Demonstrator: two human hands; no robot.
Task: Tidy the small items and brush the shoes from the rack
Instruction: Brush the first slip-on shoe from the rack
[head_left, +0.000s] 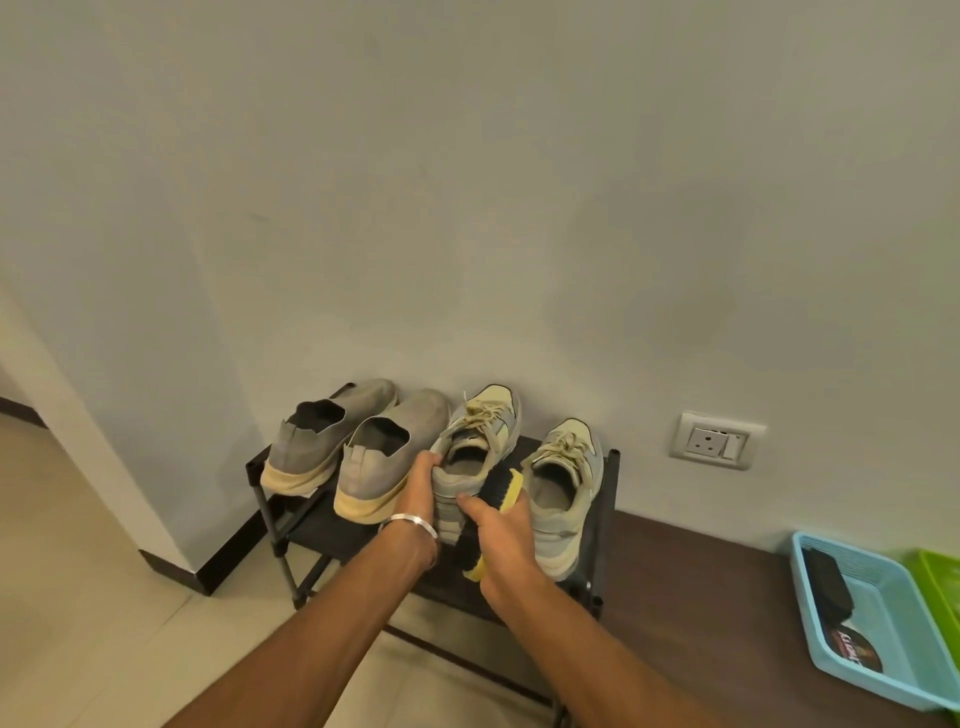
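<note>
A pale grey-green wall fills most of the head view, with cream floor tiles below and a dark brown skirting along its foot. Against that wall stands a low black metal-framed shoe rack (280, 525), the landmark here.

On the rack's top shelf, at its left end, sits a pair of grey slip-on shoes with yellowed soles (358, 457), heels toward the camera. At the rack's right end rests one grey-and-cream laced trainer (563, 488). Its partner, the lifted grey-and-cream trainer (478, 447), is over the middle of the rack, with the left hand (418, 486) gripping its heel collar, fingers curled around the edge. The right hand (501, 540) is wrapped around a yellow-backed shoe brush with dark bristles (504, 486), whose bristles lie against the trainer's heel side.

Well to the right of the rack, on the floor, a light blue plastic basket (893, 639) holds a black oblong object (828, 587) and a round tin; a green basket edge (940, 577) shows beyond it. A white wall socket (717, 441) is on the wall right of the rack.

The step in hand appears to be brushing this trainer. It would go best with the left hand holding the heel firm while the brush makes short strokes away from the shoe opening, so dust falls outward rather than inside, turning the shoe to reach sole edge and toe.
</note>
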